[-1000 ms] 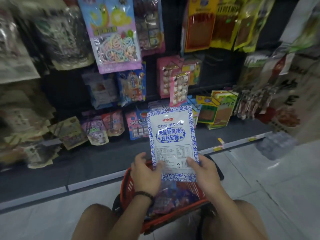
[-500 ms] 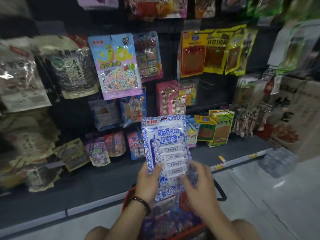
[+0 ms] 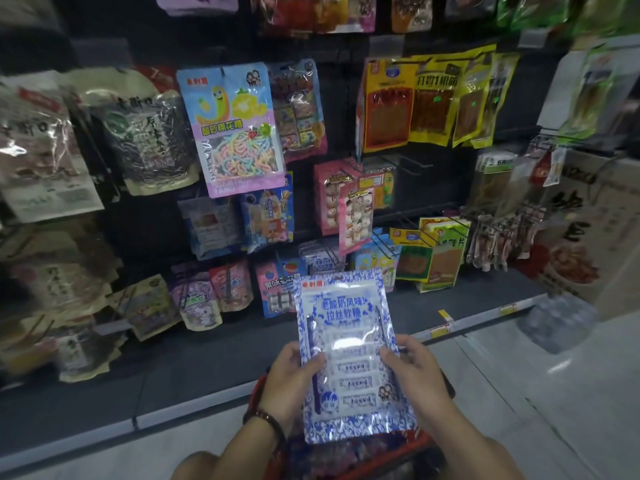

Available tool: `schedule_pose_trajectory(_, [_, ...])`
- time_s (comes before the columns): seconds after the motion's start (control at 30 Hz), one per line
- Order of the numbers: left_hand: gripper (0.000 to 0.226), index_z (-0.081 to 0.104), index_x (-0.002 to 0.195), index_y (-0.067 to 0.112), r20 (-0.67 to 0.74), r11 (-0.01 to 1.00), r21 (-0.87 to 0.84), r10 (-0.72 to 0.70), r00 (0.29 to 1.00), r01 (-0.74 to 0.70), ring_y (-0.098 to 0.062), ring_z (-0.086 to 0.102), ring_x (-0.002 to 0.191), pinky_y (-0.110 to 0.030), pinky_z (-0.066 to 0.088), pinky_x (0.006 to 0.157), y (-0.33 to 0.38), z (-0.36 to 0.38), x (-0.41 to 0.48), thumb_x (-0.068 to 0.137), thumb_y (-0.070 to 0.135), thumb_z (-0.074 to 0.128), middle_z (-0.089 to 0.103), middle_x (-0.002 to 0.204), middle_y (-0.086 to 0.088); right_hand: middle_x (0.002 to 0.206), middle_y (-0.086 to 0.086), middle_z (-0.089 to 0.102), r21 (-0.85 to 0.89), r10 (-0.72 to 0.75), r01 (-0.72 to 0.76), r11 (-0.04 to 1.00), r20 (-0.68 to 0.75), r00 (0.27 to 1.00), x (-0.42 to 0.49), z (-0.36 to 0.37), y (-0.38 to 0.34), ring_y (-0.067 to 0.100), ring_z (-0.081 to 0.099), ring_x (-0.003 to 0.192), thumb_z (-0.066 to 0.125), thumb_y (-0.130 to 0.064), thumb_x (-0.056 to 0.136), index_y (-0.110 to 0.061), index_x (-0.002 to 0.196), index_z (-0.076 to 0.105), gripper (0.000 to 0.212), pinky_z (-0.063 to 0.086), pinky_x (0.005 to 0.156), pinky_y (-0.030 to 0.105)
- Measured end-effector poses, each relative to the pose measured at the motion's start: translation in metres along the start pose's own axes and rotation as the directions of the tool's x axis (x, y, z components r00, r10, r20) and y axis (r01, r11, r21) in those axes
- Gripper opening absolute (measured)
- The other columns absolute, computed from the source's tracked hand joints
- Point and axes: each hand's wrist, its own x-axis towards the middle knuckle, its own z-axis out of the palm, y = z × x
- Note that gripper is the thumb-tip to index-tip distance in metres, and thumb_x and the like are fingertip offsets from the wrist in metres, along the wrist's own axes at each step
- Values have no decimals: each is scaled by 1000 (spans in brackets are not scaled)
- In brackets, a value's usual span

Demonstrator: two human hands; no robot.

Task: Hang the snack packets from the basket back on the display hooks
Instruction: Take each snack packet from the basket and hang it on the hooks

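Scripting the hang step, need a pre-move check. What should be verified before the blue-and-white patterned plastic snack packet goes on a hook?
1. Grip: left hand and right hand each hold a side edge of the blue-and-white patterned plastic snack packet: ok.
2. Orientation: packet upright, printed front toward the camera: ok.
3. Hang hole at its top edge: blurred, cannot tell.
4. Target: similar-looking blue-and-white packets hang on the lower row just behind its top: ok.
5. Hook tip there free: hidden, cannot tell.
6. Clear of the red plastic basket: held above it: ok.
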Motion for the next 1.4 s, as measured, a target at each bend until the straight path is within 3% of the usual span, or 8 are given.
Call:
schedule_pose_trajectory(0.13, [16,65,112,-1,-17,993,80,-80,997,81,0,76,68,-18,56,54,-25,-6,3,100,9,69,80,100,-7,98,10,82,-63,79,-78,995,12,997,0,2,30,43,76,99,75,-19,101,-28,94,79,12,58,97,67])
schedule_pose_trajectory(0.3, [23,65,116,7,-17,981,113,-154,988,155,-27,80,97,-58,62,91,-38,-9,21,95,-1,72,81,112,-9,95,7,82,-107,163,-161,981,4,987,11,2,53,35,79,93,74,-16,100,-27,90,79,15,61,94,62])
schedule_pose_trajectory(0.47, [16,70,111,9,-18,963,212,-168,986,168,-13,78,78,-28,62,63,-39,3,62,96,1,71,81,98,-5,83,6,81,-139,164,-170,976,-54,985,50,4,68,33,78,84,75,-16,99,-12,87,79,13,60,83,49])
schedule_pose_trajectory(0.7, [35,79,92,10,-89,913,320,-236,968,252,-39,78,95,-63,61,87,-62,12,188,78,43,84,81,94,-15,84,16,78,-130,165,-178,975,-110,980,147,20,102,19,64,65,78,-8,95,-19,115,74,23,52,62,29])
schedule_pose_trajectory(0.9, [33,64,99,6,-89,878,447,-146,985,170,-35,70,103,-56,59,94,-51,41,271,97,38,69,71,109,-15,90,2,74,-201,141,-167,965,-138,980,248,25,138,14,65,71,76,-17,99,-20,115,73,17,47,61,27])
schedule_pose_trajectory(1.03, [44,67,98,23,-98,878,453,-123,987,155,-30,73,95,-57,61,89,-82,43,329,77,62,66,74,104,-3,94,-15,74,-188,60,-92,978,-167,984,288,33,157,8,69,81,75,-17,101,-40,103,68,24,47,64,24])
schedule_pose_trajectory(1.27, [40,67,94,40,-118,928,357,-72,990,110,-29,73,100,-60,60,90,-108,41,363,70,72,69,75,106,4,104,-7,78,-106,-30,11,994,-180,983,311,41,177,14,73,89,74,-18,102,-51,109,66,34,55,75,28])
schedule_pose_trajectory(1.4, [18,69,96,42,-109,951,296,-54,993,84,-30,73,105,-60,59,93,-111,45,360,84,52,78,76,110,5,106,-7,79,-62,-47,35,997,-209,977,310,44,189,18,74,92,73,-17,103,-37,124,72,28,60,77,34])
